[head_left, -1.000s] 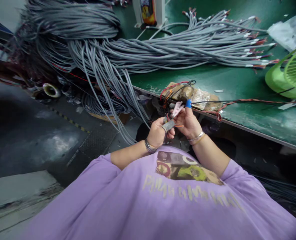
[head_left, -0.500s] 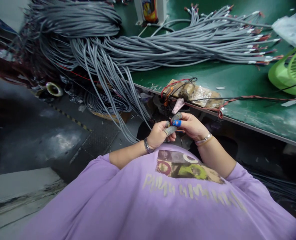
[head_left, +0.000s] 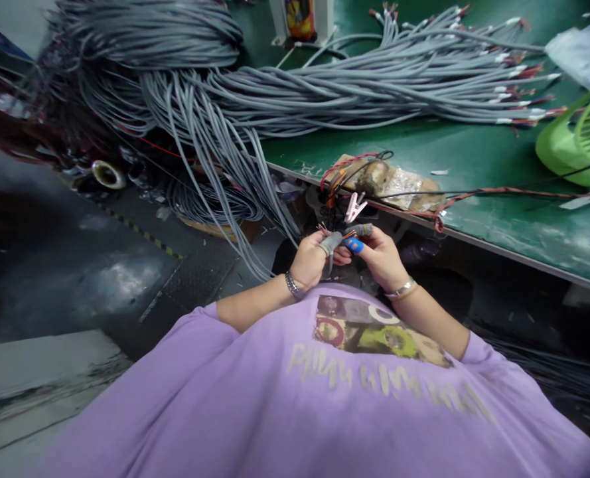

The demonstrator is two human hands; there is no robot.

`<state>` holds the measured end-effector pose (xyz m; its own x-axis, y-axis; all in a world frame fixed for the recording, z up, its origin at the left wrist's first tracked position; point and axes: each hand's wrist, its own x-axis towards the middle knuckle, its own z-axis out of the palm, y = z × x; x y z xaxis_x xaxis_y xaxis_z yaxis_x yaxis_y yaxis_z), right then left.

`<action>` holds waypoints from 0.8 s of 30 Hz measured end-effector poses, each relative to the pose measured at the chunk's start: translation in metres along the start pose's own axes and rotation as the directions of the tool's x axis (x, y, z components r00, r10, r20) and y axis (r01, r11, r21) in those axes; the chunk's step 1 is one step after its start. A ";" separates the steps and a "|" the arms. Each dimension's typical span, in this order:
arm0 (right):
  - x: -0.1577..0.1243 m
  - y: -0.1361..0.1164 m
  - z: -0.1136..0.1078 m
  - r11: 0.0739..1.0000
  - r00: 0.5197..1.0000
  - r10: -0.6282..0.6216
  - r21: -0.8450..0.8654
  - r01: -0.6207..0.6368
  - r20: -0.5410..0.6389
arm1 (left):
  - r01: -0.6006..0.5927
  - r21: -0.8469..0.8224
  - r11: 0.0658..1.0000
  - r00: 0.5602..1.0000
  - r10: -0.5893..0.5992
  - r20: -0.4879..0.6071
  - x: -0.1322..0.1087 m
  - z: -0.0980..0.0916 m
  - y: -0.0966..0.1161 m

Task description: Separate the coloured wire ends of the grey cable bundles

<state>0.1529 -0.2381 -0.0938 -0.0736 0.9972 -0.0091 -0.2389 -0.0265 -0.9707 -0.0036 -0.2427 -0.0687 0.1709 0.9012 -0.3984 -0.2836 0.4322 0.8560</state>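
Just below the pink clip [head_left: 355, 209], the left hand [head_left: 309, 261] and right hand [head_left: 385, 259] are close together, each with fingers pinched on thin wires [head_left: 349, 234], with grey cables [head_left: 354, 99] lying beyond the clip.

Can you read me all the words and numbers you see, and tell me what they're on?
None can be read clearly.
Purple shirt: big pale lettering across the front, too distorted and blurred to read.
Colourful packet at the top: its printing is too small and blurred to read.
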 end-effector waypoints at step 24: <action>0.010 -0.007 0.013 0.979 0.981 0.193 0.058 -0.193 0.012 | -0.084 0.117 0.990 0.996 0.081 0.030 0.000 -0.015 -0.007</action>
<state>0.1417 -0.2288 -0.0844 -0.1297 0.9725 -0.1935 -0.2758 -0.2228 -0.9350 -0.0159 -0.2457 -0.0797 0.1755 0.9317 -0.3179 -0.1841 0.3483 0.9191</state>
